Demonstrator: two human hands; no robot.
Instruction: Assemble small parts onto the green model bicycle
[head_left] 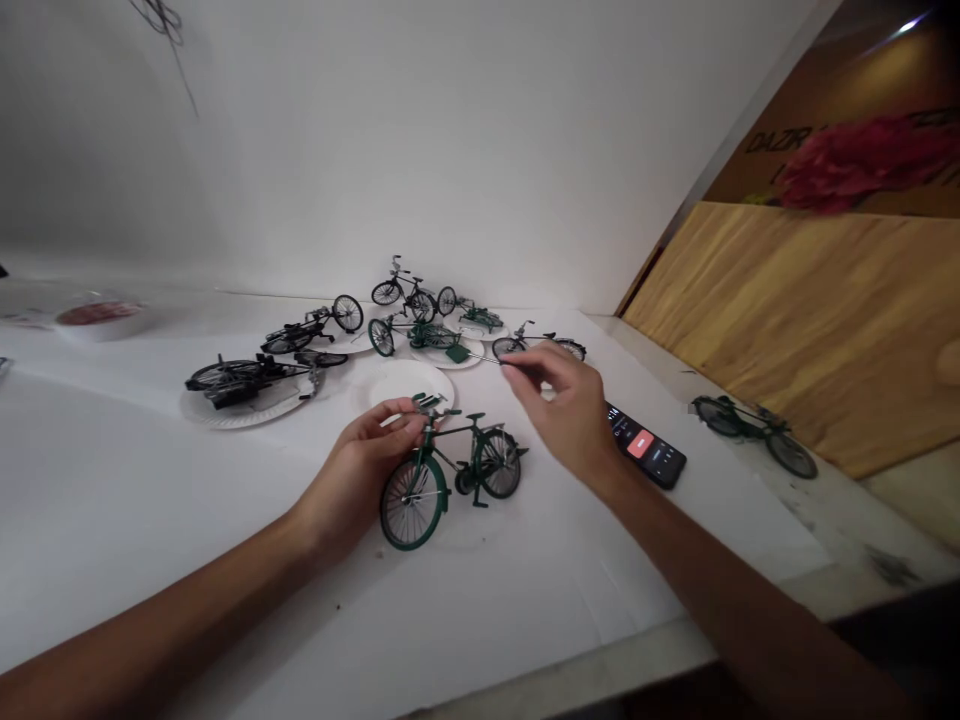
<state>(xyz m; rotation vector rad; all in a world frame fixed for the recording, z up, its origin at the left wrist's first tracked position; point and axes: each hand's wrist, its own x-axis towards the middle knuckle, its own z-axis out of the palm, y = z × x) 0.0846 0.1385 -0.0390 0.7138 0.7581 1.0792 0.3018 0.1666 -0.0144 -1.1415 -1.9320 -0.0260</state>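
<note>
My left hand [360,465] grips a green model bicycle [466,455] near its handlebar. The bicycle stands upright, its front wheel toward me and to the left. My right hand [559,400] is closed in a pinch on a thin brush-like tool [487,359]. Its slim tip reaches left to a small dark green patch [457,353] at the edge of a white plate [474,362]; whether the patch is paint or a solid piece I cannot tell. Just behind the held bicycle lies another white plate [375,388].
Several model bicycles rest further back, including a black one on a plate [247,383] and a green one on its side [416,336]. A phone [649,447] lies right of my right hand. Another bicycle [754,430] leans by the wooden panel [810,320]. A bowl [101,318] stands far left.
</note>
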